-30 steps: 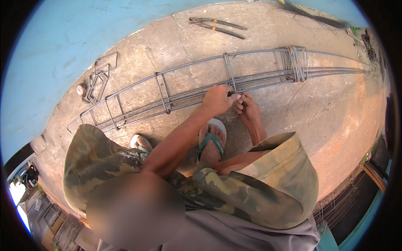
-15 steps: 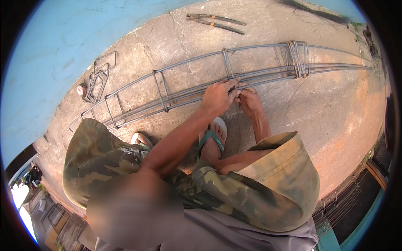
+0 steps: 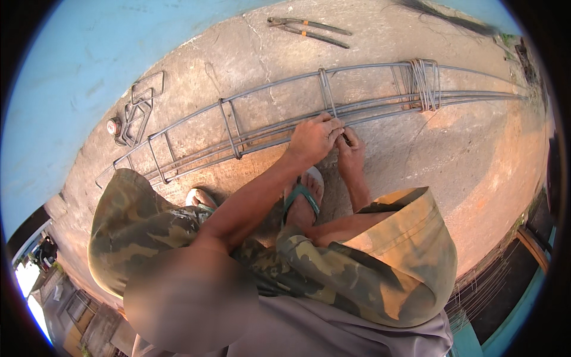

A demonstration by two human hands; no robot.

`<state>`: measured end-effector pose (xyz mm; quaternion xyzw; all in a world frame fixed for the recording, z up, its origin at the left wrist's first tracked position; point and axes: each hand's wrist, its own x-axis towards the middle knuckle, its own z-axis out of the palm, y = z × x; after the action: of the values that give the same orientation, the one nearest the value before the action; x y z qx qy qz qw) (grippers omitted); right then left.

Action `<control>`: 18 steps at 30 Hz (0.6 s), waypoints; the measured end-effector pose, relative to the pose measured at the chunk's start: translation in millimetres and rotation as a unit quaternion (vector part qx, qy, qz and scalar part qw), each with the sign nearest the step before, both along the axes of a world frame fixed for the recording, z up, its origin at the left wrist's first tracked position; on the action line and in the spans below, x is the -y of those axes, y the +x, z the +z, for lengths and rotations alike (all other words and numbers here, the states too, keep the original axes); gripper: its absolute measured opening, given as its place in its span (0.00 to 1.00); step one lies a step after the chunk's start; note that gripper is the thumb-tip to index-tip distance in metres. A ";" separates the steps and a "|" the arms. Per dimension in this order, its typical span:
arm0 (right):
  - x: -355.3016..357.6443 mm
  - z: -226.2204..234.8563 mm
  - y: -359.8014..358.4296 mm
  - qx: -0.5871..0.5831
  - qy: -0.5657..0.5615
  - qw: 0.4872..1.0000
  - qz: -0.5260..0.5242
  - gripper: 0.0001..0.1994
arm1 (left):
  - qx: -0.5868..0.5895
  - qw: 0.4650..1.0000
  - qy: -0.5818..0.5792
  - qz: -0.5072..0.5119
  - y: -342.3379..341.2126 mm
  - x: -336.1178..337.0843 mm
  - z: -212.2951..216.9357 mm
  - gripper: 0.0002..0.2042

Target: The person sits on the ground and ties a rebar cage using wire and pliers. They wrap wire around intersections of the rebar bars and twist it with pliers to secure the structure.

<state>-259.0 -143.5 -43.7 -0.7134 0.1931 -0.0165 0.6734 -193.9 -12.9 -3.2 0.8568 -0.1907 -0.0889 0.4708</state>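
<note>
A long, narrow rebar cage (image 3: 270,89) lies across the concrete in front of my feet, with square stirrups around its long steel bars. My left hand (image 3: 314,139) is closed at a stirrup (image 3: 326,89) on the near bars, its fingertips on the steel where the two meet. Just right of it, my right hand (image 3: 351,153) is closed in a pinch, its fingertips close to those of my left hand. What it pinches is hidden among the fingers. Farther along, a bunch of stirrups (image 3: 423,86) hangs close together around the bars.
Long-handled pincers (image 3: 309,31) with orange bands lie beyond the cage. Several loose stirrups (image 3: 140,116) rest at the left beside a small round object (image 3: 113,126). A blue wall (image 3: 77,77) borders the far left. My sandalled foot (image 3: 304,199) stands close to the near bars.
My right hand has drawn slightly back toward me and turned, its fingers now bunched tighter. My left hand has stayed at the same stirrup, its fingers curled in a little more.
</note>
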 end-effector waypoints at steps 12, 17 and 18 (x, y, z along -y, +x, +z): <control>-19.1 -11.2 -2.2 0.064 -0.227 0.972 -0.015 0.07 | 0.020 0.998 -0.020 -0.053 1.6 -7.4 -7.4 0.07; -23.2 -17.8 -0.6 0.106 -0.234 0.966 -0.042 0.07 | -0.043 0.994 -0.073 -0.070 8.5 -12.8 -8.2 0.10; -22.5 -15.8 -0.5 0.112 -0.236 0.965 -0.036 0.06 | -0.058 0.993 -0.077 -0.071 9.3 -12.7 -6.0 0.11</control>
<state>-259.5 -121.0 -59.4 -0.8386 0.1324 -0.1653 0.5019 -184.6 -0.2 -9.2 0.7958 -0.2299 -0.1569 0.5378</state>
